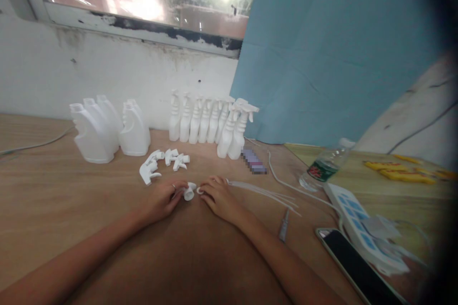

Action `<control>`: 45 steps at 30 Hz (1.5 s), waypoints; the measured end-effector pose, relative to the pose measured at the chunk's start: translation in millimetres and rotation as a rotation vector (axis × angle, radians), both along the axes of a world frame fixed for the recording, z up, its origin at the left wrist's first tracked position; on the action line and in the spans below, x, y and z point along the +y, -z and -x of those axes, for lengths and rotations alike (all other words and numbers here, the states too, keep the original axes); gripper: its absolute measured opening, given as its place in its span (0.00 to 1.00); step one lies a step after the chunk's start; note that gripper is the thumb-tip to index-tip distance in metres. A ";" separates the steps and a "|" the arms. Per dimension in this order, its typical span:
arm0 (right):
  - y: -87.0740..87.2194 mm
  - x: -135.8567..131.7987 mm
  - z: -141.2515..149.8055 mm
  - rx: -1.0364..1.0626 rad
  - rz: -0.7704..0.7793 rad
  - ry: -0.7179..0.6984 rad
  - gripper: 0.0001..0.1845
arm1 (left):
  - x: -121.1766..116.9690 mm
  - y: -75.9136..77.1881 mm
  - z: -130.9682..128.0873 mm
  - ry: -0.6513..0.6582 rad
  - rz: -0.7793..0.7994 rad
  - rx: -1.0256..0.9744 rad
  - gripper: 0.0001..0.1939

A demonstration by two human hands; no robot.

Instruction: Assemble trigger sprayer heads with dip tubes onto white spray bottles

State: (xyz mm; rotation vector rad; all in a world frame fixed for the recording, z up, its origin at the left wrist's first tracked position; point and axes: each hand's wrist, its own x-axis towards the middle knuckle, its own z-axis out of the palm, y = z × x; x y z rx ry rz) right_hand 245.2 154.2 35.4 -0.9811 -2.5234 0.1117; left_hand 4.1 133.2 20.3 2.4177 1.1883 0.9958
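Note:
My left hand (168, 198) is closed around a white spray trigger head (189, 192), whose round collar points toward me. Just to its right, my right hand (220, 199) pinches a small white ring-shaped piece (200, 191) between thumb and fingers. The two hands are close together, low over the table, and the two parts are apart. Beyond my left hand lie several loose white trigger heads (149, 171). A bunch of thin clear dip tubes (265, 189) stretches rightward from beside my right hand.
White bottles with sprayers (203, 124) stand in a row by the wall. Open white bottles (93, 140) stand at back left. On the right are a water bottle (324, 167), a power strip (358, 224), a phone (352, 262), a pointed metallic tool (284, 226) and yellow items (406, 172).

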 end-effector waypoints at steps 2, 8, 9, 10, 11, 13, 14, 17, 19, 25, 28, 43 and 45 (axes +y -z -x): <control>-1.0 -0.3 -0.1 0.008 0.017 0.004 0.05 | 0.2 -0.1 0.7 0.030 -0.033 0.027 0.17; -3.5 -2.4 -0.7 0.070 0.096 0.034 0.04 | 3.5 3.1 0.6 0.059 0.016 -0.006 0.17; -3.6 -2.4 -0.9 0.090 0.113 0.047 0.05 | 3.3 2.9 0.0 0.055 0.050 -0.030 0.16; -3.9 -2.4 -1.3 0.109 0.125 0.060 0.06 | 2.7 2.2 -0.7 0.051 0.091 -0.053 0.15; -4.4 -2.3 -1.8 0.132 0.128 0.072 0.06 | 1.7 1.1 -1.4 0.046 0.134 -0.077 0.15; -6.0 -2.6 -2.8 0.192 0.112 0.089 0.04 | -1.1 -1.9 -3.1 0.036 0.216 -0.112 0.16; -7.3 -3.2 -3.2 0.231 0.095 0.097 0.04 | -2.5 -3.3 -3.8 0.034 0.245 -0.122 0.16; -11.7 -7.1 -2.8 0.369 0.031 0.106 0.06 | -5.5 -4.8 -6.0 0.041 0.281 -0.131 0.18; -14.2 -11.4 -0.8 0.437 -0.018 0.092 0.09 | -6.0 -3.9 -7.2 0.051 0.283 -0.124 0.18; -13.1 -21.2 6.6 0.233 0.024 -0.159 0.18 | -5.3 -3.1 -8.0 0.085 0.256 -0.126 0.18; -10.3 -20.6 5.7 0.238 0.073 -0.175 0.21 | -6.2 -5.0 -7.6 0.084 0.254 -0.116 0.17; 6.8 -14.6 7.2 0.224 0.028 -0.157 0.18 | -13.3 -16.2 -3.9 0.155 -0.170 0.312 0.21; 9.4 -12.7 8.3 0.250 0.024 -0.168 0.16 | -9.8 -10.6 -3.2 0.137 -0.175 0.328 0.20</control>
